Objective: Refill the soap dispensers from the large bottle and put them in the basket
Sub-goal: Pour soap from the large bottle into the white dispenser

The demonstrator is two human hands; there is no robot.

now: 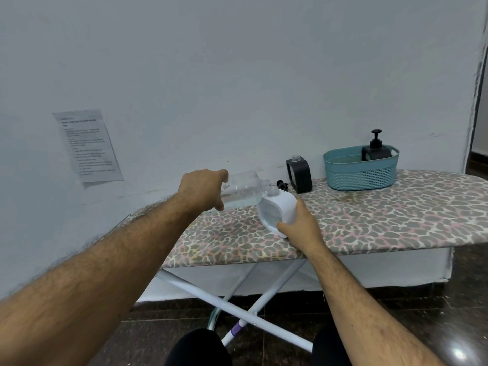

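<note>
Here the clear large bottle (243, 190) is gripped sideways by the left hand (202, 190), its mouth above the white dispenser (278, 208), which is gripped by the right hand (299, 225).

Leopard-print ironing board (369, 223) against wall; printed sheet (88, 145) taped there.

This looks like a plain room in a home, perhaps a utility or laundry corner. An ironing board (343, 220) with a leopard-print cover and crossed white metal legs (237, 307) stands at 12 o'clock against a bare, scuffed white wall (237, 75). Dark polished floor tiles (422, 313) lie below, and a printed sheet (88, 145), its text too blurred to read, is stuck to the wall at 10 o'clock.
</note>
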